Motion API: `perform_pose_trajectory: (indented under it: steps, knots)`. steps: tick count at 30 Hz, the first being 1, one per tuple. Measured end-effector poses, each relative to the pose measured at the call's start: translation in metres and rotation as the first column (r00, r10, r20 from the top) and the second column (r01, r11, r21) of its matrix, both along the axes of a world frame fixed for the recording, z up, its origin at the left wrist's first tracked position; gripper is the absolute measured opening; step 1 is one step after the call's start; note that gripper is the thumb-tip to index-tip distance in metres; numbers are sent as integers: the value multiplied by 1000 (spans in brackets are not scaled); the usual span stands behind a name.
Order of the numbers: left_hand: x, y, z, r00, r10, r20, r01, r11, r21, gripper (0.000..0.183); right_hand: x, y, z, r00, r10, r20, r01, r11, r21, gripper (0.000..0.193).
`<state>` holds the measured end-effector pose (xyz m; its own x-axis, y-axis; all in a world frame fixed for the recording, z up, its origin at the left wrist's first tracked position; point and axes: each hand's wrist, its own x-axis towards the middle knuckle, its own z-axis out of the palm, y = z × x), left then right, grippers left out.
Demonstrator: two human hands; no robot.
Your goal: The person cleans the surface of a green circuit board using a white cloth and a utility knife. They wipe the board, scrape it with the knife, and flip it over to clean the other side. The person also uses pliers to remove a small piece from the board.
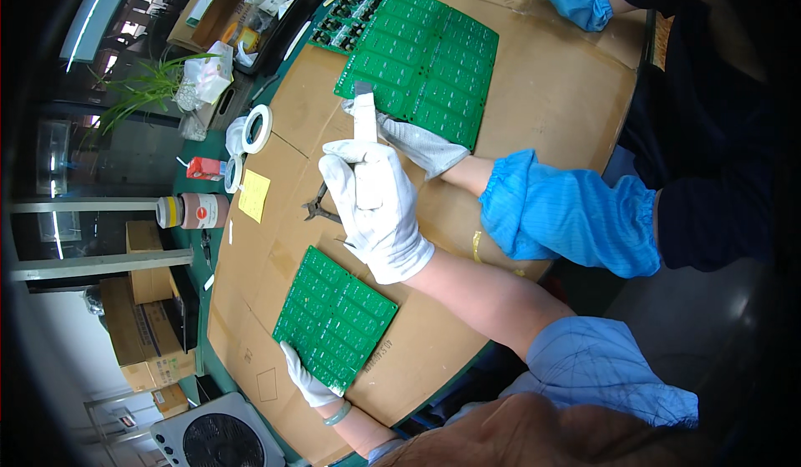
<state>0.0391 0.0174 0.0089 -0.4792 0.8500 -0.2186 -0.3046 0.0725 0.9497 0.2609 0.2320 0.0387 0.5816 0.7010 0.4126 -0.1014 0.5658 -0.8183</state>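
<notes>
A green circuit board panel [334, 321] lies on the cardboard-covered table, its small parts in rows. My left hand [310, 381], in a white glove, grips this panel at its near left corner; some fingers are hidden beneath or behind the edge. Raised above the table, my white-gloved right hand [373, 208] is closed around a flat brush [365, 118] with a white handle and dark bristles. The bristles point away from me, in line with the edge of a larger green board panel [430, 58]; whether they touch it I cannot tell. Beside my right hand lie cutting pliers [317, 206], partly covered.
Another person's gloved hand [430, 146], with a blue sleeve cover [559, 212], is at the larger panel. Populated boards [359, 16] lie behind it. Tape rolls [257, 129], a yellow note [254, 196], a jar [204, 211] and a fan [221, 442] line the left side.
</notes>
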Motion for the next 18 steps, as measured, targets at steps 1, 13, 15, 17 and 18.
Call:
perform_pose_trajectory:
  steps: [1, 13, 15, 17, 18]
  knots:
    - [-1, 0, 0, 1000, 5, 23, -5, 1000, -6, 56, -2, 3, -2, 999, -1, -32, 1, 1000, -4, 13]
    - [2, 2, 4, 995, -68, 74, 68, 998, 2, 59, 7, 4, 0, 941, 193, -279, -218, 974, -59, 13]
    - [12, 6, 10, 994, -31, 109, 31, 1000, 1, 52, 8, 5, 1, 935, 196, -295, -225, 972, -68, 13]
    - [15, 7, 12, 992, -8, 129, 8, 1000, 2, 49, 10, 3, 2, 930, 208, -302, -238, 969, -67, 13]
    - [15, 8, 12, 991, -8, 132, 7, 1000, 3, 49, 11, 3, 2, 932, 210, -296, -239, 969, -66, 13]
